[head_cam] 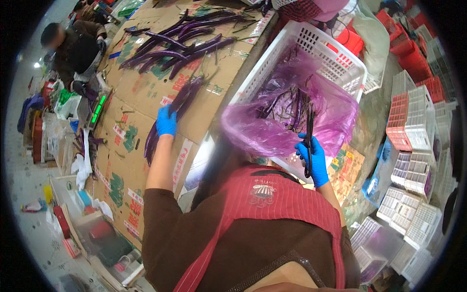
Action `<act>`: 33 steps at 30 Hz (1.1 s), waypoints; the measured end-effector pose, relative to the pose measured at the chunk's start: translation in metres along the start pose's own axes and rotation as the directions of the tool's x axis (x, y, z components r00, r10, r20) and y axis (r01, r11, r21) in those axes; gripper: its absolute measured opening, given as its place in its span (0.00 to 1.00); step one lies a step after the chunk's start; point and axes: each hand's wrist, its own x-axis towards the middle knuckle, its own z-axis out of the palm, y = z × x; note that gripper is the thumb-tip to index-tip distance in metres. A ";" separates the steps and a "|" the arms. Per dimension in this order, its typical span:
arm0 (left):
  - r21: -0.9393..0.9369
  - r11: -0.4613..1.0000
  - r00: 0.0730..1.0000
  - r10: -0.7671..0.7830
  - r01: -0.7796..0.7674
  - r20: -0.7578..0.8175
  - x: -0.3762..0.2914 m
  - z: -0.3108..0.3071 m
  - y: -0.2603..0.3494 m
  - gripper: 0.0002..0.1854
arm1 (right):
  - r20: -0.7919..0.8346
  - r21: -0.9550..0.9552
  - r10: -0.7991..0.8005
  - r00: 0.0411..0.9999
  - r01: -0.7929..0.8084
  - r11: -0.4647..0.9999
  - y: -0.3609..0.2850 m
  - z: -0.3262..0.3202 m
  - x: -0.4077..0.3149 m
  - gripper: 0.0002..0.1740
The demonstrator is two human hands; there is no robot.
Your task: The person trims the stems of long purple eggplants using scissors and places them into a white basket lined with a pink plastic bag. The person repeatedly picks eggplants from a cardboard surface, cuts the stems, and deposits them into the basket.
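Observation:
Long purple eggplants [188, 93] are gripped in my left hand [166, 121], which wears a blue glove. They lie just over the cardboard-covered table [153, 91], stems pointing away from me. In my right hand [314, 160], also gloved in blue, is a pair of black scissors [309, 137] with the blades directed away from me. The scissors are above a white plastic crate [346, 65] lined with a purple plastic bag [248, 124]. Slender eggplants and stem pieces [292, 106] lie inside the bag. Farther up the table, several more eggplants [182, 43] are spread in a loose pile.
Another person [74, 51] sits at the table's far left, beside a scale with a lit green display [98, 109]. Stacked white crates [412, 175] and red crates [405, 51] line the right side. A box of odds and ends [109, 237] stands at lower left.

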 end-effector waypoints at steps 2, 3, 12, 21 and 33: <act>-0.025 0.997 0.998 0.068 -0.068 0.002 0.017 -0.004 0.008 0.19 | -0.046 -0.002 0.025 0.999 -0.025 1.000 0.002 -0.002 -0.003 0.20; -0.055 0.994 0.995 0.099 -0.098 0.013 0.028 -0.004 0.014 0.19 | -0.060 0.021 0.039 0.997 -0.038 0.999 0.003 -0.003 -0.003 0.20; 0.290 0.952 0.861 -0.231 0.102 0.453 0.067 0.001 0.066 0.30 | -0.045 0.023 -0.032 0.998 0.033 0.999 0.010 -0.004 -0.004 0.21; -0.611 0.787 0.996 -0.079 0.079 0.027 0.109 -0.200 0.111 0.18 | 0.026 -0.002 -0.031 0.999 0.031 1.000 0.007 -0.019 -0.001 0.21; -0.895 -0.278 0.932 0.002 0.348 0.362 0.079 -0.113 0.194 0.17 | 0.411 0.197 -0.173 0.895 0.098 0.976 -0.053 -0.004 0.020 0.21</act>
